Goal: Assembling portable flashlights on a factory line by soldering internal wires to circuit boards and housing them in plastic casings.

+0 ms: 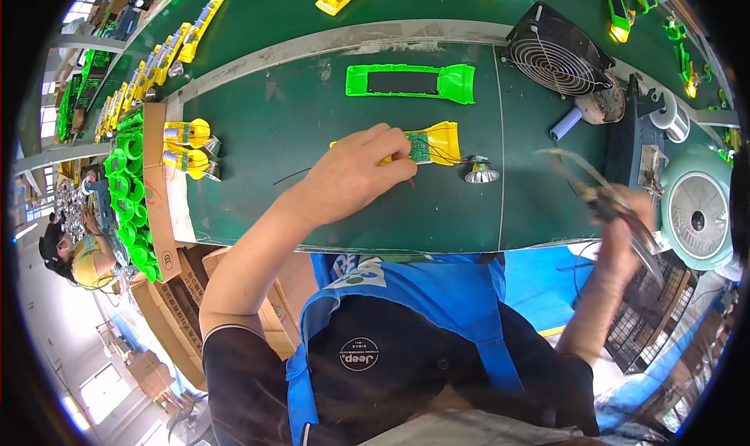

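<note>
Yellow plastic torch shell (pixel 437 143), light and stiff, pinned by left hand (pixel 355 172) beside the reflector (pixel 481 172).
Grip the casing; thin wires look fragile. Right hand (pixel 621 239), blurred, grasps a soldering tool (pixel 582 176).

Open green belt (pixel 258 133) lies left of the yellow housing (pixel 433 143); reflector (pixel 481 172), battery cell (pixel 566 123) and fan (pixel 558 51) crowd its right.

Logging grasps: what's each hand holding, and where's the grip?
Left hand presses the yellow flashlight shell at its narrow end. Right hand grips a blurred thin tool near its lower end.

Left hand (pixel 355 172) extended forward; right hand (pixel 625 239) raised (seemingly gripping, blurred).
</note>
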A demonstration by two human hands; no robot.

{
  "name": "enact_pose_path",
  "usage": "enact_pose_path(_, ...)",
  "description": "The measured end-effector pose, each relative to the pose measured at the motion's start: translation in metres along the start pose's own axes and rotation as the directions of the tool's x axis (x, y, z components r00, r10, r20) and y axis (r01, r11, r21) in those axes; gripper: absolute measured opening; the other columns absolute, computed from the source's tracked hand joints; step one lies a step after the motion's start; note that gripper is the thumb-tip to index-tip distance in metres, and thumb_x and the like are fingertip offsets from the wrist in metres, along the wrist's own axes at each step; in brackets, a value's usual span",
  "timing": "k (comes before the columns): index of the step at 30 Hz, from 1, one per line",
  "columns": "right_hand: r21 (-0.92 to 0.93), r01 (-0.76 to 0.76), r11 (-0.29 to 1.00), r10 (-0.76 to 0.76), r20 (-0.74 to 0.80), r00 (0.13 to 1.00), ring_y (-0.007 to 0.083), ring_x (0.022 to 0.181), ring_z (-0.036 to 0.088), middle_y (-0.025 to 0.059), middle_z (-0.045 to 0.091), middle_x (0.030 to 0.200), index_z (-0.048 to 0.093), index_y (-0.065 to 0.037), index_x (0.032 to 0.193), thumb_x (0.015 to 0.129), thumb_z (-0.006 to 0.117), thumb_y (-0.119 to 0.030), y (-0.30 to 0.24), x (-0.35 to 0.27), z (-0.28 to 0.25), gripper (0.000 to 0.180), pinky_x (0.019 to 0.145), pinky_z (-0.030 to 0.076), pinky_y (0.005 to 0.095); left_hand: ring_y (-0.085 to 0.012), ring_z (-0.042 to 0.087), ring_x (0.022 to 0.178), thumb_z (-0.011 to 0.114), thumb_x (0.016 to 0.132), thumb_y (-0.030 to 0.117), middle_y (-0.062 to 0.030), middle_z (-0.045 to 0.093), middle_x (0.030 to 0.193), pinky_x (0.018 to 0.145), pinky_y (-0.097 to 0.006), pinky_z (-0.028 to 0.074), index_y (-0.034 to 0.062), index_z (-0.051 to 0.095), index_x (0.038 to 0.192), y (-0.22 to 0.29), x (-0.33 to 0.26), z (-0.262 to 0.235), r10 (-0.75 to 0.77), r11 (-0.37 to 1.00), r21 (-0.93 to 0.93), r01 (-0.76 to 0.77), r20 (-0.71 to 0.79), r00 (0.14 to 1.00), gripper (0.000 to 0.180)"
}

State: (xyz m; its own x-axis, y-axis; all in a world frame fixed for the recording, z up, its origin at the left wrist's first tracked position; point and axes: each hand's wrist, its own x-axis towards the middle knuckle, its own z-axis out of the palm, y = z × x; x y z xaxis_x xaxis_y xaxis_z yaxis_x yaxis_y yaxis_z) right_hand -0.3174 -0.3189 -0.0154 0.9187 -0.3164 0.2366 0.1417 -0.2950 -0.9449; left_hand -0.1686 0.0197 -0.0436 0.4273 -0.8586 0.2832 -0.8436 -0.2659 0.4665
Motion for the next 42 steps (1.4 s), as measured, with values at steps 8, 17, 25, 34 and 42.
enact_pose_path(8,0.483,-0.247,0.840,0.240,0.077,0.968,0.0148,0.069,0.058,0.0101,0.060,0.079,0.052,0.000,0.098,0.089,0.062,-0.022,0.049,0.002,0.102,0.025,0.067,0.048,0.0279,-0.0278,0.055,0.076,0.071,0.063,-0.006,-0.0086,0.057,0.092,0.064,-0.036,0.047,0.0046,0.057,0.084,0.001,0.002,0.028,-0.185,0.979,0.017,0.202,-0.335,0.924,0.027)
enact_pose_path(17,0.270,-0.275,0.923,0.230,0.186,0.955,0.0117,0.070,0.061,0.0084,0.059,0.081,0.054,0.002,0.094,0.086,0.065,-0.007,0.035,0.003,0.116,0.017,0.063,0.051,0.0250,-0.0281,0.054,0.074,0.069,0.060,-0.009,-0.0095,0.057,0.091,0.064,-0.036,0.047,0.0038,0.054,0.084,0.005,0.000,0.034,-0.273,0.936,0.097,0.338,-0.404,0.873,0.031)
enact_pose_path(25,0.245,-0.222,0.944,0.165,0.236,0.958,0.0110,0.068,0.061,0.0070,0.059,0.078,0.054,0.003,0.092,0.083,0.067,-0.008,0.037,0.007,0.114,0.019,0.062,0.050,0.0236,-0.0274,0.052,0.075,0.068,0.062,-0.007,-0.0099,0.055,0.090,0.065,-0.036,0.046,0.0029,0.052,0.080,0.006,0.003,0.025,-0.319,0.938,0.031,0.345,-0.314,0.894,0.026)
enact_pose_path(34,0.101,-0.154,0.983,0.123,0.260,0.958,0.0113,0.066,0.051,0.0058,0.064,0.070,0.058,0.000,0.087,0.078,0.071,-0.012,0.038,0.012,0.113,0.019,0.065,0.042,0.0251,-0.0283,0.053,0.075,0.068,0.063,-0.007,-0.0107,0.055,0.090,0.064,-0.037,0.046,0.0025,0.052,0.080,0.005,0.005,0.024,-0.349,0.930,0.012,0.368,-0.288,0.892,0.026)
enact_pose_path(42,0.077,-0.114,0.991,0.086,0.293,0.952,0.0121,0.066,0.053,0.0074,0.064,0.071,0.057,0.000,0.088,0.080,0.072,-0.017,0.039,0.014,0.110,0.024,0.063,0.044,0.0253,-0.0287,0.053,0.076,0.068,0.063,-0.007,-0.0110,0.055,0.091,0.065,-0.038,0.046,0.0025,0.052,0.082,0.006,0.004,0.024,-0.352,0.926,0.032,0.375,-0.282,0.893,0.026)
